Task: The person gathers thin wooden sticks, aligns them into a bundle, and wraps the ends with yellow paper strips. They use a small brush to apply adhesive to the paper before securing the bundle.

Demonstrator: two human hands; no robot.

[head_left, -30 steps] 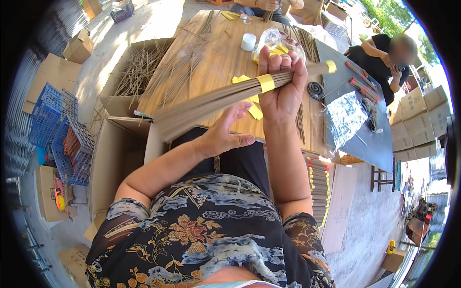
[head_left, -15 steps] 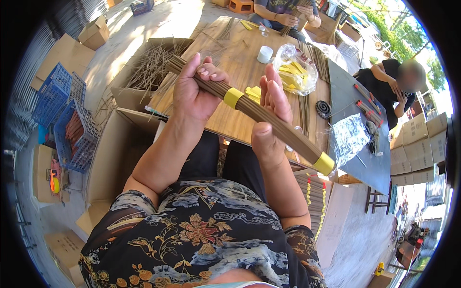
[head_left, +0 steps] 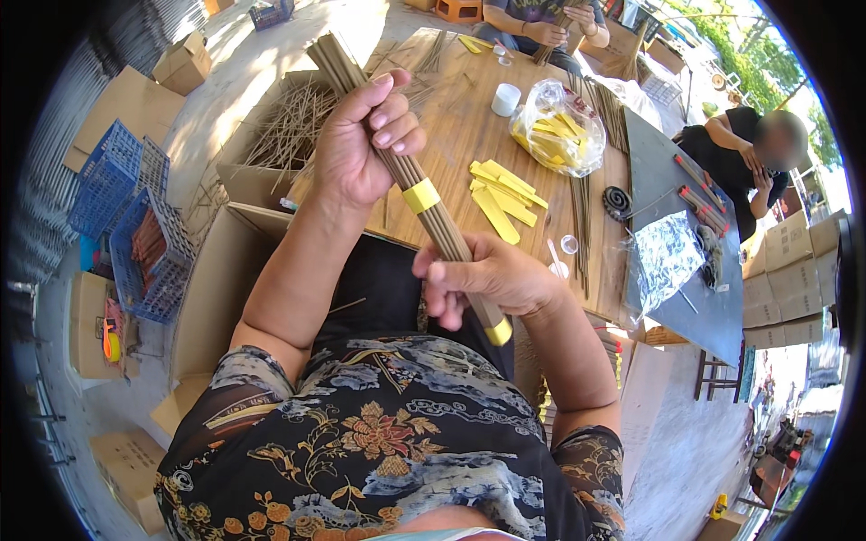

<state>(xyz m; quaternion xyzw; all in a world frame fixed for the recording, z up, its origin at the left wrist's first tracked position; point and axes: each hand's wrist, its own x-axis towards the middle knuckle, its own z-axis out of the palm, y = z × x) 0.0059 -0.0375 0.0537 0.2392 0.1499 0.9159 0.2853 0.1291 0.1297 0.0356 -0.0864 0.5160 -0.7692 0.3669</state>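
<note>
A bundle of thin brown incense sticks (head_left: 442,230) slants across in front of me, its far end up to the left. One yellow paper band (head_left: 420,196) wraps its middle, and another yellow band (head_left: 498,332) circles the near end. The upper part is in my left hand (head_left: 365,135), fingers curled around it. Lower down, my right hand (head_left: 492,275) lies across the bundle, thumb on top and fingertips slightly blurred. Beyond it, flat yellow paper strips (head_left: 502,200) rest on the wooden table (head_left: 451,126).
A clear bag of yellow strips (head_left: 557,131) and a white tub (head_left: 505,99) stand farther back. Loose sticks fill a carton (head_left: 293,126) at the left, above blue crates (head_left: 149,261). At right is a dark tabletop (head_left: 686,311). Two people sit beyond, one holding sticks.
The bundle has turned steeper, its near end swinging left and toward me. My left hand has closed around it; my right hand, formerly upright with fingers extended, now lies across it.
</note>
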